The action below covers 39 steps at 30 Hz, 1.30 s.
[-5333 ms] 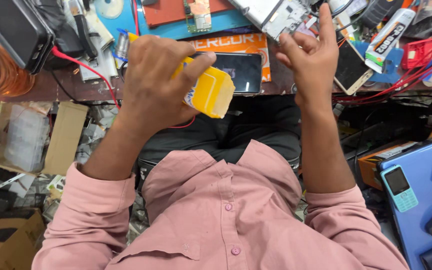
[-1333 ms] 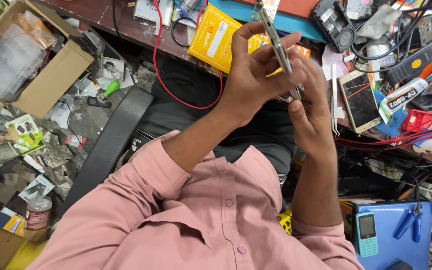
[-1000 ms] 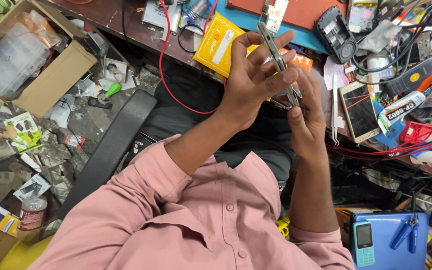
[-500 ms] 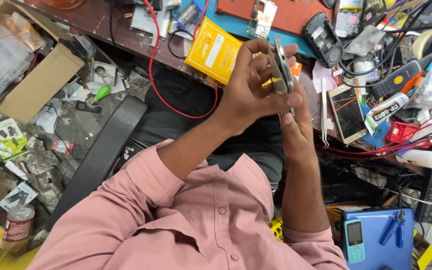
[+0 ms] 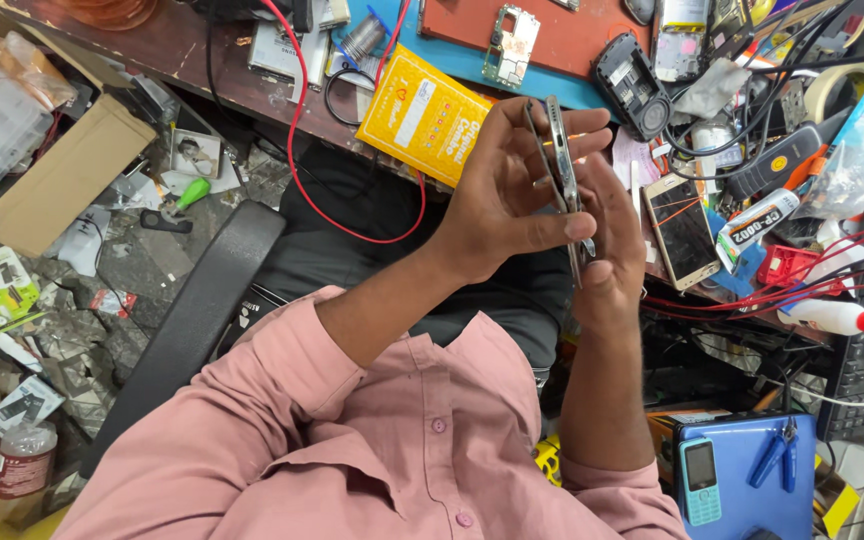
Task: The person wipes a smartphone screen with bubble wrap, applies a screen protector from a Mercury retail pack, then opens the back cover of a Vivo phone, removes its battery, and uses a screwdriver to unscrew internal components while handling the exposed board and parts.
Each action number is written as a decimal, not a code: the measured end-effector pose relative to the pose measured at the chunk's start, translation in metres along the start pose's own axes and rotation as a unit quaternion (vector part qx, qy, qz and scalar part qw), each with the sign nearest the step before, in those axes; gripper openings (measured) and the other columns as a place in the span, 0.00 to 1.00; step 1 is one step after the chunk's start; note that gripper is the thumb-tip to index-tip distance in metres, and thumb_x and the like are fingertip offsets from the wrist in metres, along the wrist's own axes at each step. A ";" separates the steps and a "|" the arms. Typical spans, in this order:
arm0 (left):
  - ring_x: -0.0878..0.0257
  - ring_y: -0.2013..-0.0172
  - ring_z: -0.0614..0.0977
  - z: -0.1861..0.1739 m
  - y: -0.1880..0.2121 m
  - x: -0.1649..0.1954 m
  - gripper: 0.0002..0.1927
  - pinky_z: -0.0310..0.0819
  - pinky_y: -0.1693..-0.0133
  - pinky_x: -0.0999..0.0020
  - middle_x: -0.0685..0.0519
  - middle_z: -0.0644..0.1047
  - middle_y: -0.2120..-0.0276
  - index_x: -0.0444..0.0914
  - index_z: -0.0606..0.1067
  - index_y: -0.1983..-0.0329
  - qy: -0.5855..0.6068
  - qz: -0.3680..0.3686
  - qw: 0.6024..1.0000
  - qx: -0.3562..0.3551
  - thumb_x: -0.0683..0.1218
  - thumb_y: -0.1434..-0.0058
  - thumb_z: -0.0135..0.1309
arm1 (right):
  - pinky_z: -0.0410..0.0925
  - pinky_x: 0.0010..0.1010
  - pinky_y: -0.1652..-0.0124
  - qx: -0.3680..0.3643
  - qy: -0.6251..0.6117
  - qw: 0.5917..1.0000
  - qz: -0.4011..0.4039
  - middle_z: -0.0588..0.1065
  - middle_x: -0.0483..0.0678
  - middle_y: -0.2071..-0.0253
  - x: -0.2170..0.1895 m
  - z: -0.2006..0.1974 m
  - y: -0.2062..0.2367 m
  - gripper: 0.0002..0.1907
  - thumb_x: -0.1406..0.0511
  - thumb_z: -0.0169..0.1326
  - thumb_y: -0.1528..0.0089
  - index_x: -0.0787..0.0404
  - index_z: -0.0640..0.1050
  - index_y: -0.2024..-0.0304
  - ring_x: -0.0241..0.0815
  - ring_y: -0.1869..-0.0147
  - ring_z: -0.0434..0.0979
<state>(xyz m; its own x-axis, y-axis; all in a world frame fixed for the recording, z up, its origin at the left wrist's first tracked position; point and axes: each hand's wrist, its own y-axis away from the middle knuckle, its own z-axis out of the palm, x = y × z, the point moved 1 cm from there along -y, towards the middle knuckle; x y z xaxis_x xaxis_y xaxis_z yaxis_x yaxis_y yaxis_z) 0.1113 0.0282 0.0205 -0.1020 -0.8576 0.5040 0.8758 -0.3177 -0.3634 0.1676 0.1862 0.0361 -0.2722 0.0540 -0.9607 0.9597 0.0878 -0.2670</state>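
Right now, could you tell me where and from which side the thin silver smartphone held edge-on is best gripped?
Probably by its long side edges, near mid-length, coming from the left: the thin silver smartphone stands edge-on, and the left hand already wraps it there while the right hand steadies its lower end.

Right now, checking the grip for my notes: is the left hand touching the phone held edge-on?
Touching. The head view shows the left hand with its fingers wrapped onto the thin phone, no gap between them; the right hand supports it from behind.

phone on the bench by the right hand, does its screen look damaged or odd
Yes. The gold phone lying face up on the bench shows thin red lines crossing its dark screen, like cracks or marks. Whether the glass is truly broken cannot be told.
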 end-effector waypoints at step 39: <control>0.59 0.41 0.77 -0.007 -0.007 -0.044 0.27 0.76 0.39 0.55 0.47 0.72 0.41 0.38 0.68 0.48 0.160 -0.059 0.984 0.050 0.51 0.39 0.72 | 0.70 0.28 0.41 0.041 0.099 0.991 0.077 0.71 0.50 0.43 -0.028 -0.005 0.003 0.51 0.59 0.72 0.43 0.67 0.61 0.24 0.37 0.42 0.73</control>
<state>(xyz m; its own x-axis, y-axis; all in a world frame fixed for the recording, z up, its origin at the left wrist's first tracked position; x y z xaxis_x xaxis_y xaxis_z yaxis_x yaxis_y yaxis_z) 0.1065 0.0654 -0.0051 -0.3352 -0.9055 0.2604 0.8895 -0.3952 -0.2294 0.1781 0.1896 0.0621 -0.1221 0.2554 -0.9591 0.9912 -0.0178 -0.1309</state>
